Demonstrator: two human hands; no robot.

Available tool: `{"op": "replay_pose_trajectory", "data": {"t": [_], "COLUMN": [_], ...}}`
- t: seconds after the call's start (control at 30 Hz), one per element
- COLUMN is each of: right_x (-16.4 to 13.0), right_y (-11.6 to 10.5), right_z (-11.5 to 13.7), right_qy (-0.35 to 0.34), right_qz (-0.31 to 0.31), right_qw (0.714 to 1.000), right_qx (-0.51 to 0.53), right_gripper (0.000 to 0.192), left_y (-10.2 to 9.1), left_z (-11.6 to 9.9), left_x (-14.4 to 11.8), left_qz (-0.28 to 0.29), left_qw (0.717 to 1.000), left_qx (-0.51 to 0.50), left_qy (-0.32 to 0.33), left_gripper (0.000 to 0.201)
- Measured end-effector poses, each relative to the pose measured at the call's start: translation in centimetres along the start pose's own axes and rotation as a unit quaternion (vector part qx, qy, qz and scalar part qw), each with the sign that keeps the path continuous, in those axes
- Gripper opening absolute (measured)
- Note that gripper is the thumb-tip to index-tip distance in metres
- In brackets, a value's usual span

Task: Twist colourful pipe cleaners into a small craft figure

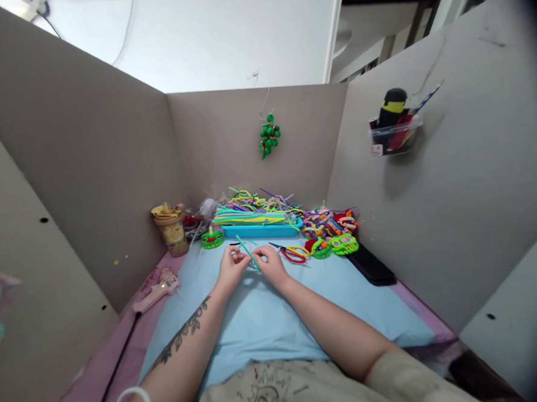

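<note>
I pinch a teal pipe cleaner [247, 252] between my left fingers [242, 261] and right fingers [260, 257], above the pale-blue-covered surface [262, 329]; scissors [288, 250] lie beside them, a blue tray [263, 231] beyond.

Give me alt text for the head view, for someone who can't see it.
The left hand and right hand meet at a thin teal strip over a pale blue cloth. Beyond them lie red-and-yellow scissors and a blue tray of colourful strips; a pink glue gun rests at the left.
</note>
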State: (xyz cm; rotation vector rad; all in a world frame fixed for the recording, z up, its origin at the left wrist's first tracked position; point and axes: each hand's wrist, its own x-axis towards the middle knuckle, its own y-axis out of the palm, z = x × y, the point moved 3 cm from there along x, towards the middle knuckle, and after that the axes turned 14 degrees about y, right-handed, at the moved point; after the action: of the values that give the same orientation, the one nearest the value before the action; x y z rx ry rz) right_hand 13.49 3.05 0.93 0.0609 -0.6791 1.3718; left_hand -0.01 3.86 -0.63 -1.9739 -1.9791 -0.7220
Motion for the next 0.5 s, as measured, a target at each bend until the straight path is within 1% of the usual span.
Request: {"op": "replay_pose_trajectory", "data": {"t": [0.17,0.3,0.4,0.5], "right_x": [-0.16,-0.13,0.14,0.3], "right_y": [0.15,0.29,0.08,-0.58], "right_z": [0.2,0.02,-0.32,-0.41], "right_qy": [-0.023,-0.026,-0.008,0.004], "right_qz": [0.0,0.001,0.004,0.0], "right_qw": [0.999,0.998,1.0,0.999], "right_qx": [-0.047,-0.057,-0.017,0.046], "right_gripper": [0.017,0.018,0.023,0.035], "left_y": [0.16,0.12,-0.1,-0.44], "left_z": [-0.24,-0.15,-0.07,0.04], "left_x": [-0.12,-0.09,0.07,0.26], "left_qz": [0.004,-0.007,-0.031,-0.063], "left_qw": [1.0,1.0,0.999,0.997], "left_qx": [-0.002,-0.006,-0.01,-0.022], "left_qy": [0.005,-0.01,-0.02,-0.036], "left_gripper": [0.042,0.045,0.046,0.046]}}
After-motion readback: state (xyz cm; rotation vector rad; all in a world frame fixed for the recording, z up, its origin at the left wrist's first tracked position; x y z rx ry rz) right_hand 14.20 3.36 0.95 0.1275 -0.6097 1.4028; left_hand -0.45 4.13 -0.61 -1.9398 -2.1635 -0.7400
